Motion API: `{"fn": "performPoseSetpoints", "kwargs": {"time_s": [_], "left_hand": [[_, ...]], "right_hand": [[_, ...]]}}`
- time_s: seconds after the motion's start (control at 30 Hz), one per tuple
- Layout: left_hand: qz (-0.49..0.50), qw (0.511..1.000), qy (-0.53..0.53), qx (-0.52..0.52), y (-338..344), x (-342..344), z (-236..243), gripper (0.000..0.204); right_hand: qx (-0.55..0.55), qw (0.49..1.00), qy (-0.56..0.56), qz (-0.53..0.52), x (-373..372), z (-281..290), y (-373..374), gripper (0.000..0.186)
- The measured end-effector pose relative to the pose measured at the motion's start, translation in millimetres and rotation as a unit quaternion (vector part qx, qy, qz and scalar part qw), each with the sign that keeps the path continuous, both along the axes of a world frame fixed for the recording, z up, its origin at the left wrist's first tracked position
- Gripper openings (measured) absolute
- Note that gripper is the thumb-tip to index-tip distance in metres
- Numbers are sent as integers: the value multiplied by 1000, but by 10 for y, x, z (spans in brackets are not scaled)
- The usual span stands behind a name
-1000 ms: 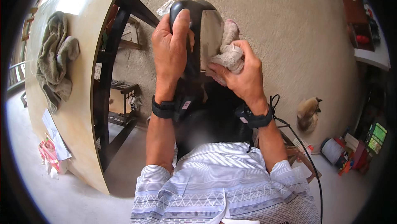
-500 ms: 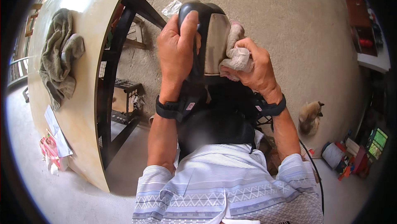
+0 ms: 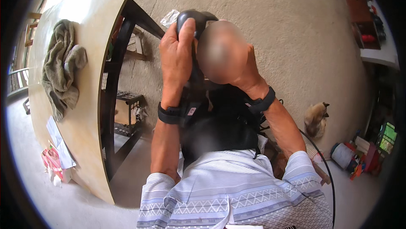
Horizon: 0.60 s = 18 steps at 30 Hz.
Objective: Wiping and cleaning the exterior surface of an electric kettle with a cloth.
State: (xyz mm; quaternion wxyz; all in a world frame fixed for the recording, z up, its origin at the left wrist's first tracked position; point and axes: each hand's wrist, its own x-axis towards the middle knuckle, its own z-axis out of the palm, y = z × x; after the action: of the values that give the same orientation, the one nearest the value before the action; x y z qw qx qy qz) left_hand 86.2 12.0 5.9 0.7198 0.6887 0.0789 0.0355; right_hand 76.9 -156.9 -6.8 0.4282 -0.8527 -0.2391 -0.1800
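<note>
My left hand point(image 3: 175, 57) grips the left side of a smooth, rounded black object point(image 3: 195, 14), its thumb lying along the top. The object is held up in front of me; half a second ago it showed a pale, flat panel. My right hand point(image 3: 249, 74) is over that panel side, closed around a pale cloth point(image 3: 218, 52). A blurred oval covers the right fingers, most of the cloth and the panel, so their exact contact is hidden. Each wrist wears a black band.
At left stands a table point(image 3: 91, 114) with a dark frame, a crumpled grey-green towel point(image 3: 61, 64) and white paper point(image 3: 60, 142) on it. A black crate point(image 3: 129, 108) is beneath. A cat point(image 3: 316, 121) sits on the floor at right, near assorted items point(image 3: 349, 157) and a black cable point(image 3: 331, 178).
My right hand has moved left across the front of the black object, over the pale panel. The object and my left hand have shifted slightly left, and the view has shifted a little.
</note>
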Motion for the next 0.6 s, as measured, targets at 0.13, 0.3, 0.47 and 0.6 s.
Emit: {"fn": "performPoseSetpoints", "kwargs": {"time_s": [0.13,0.3,0.47,0.6], "left_hand": [[-4,1000,-3,-16,-29,16,26,39],[-32,999,7,-41,103,67,-41,36],[-19,999,24,-34,116,96,-71,43],[-20,998,15,-63,186,76,-120,44]], "right_hand": [[-16,999,-38,-33,252,-76,-5,49],[-83,994,32,-68,554,-126,54,51],[-113,982,96,-117,788,-290,-1,56],[-77,974,130,-170,972,-548,-124,55]]}}
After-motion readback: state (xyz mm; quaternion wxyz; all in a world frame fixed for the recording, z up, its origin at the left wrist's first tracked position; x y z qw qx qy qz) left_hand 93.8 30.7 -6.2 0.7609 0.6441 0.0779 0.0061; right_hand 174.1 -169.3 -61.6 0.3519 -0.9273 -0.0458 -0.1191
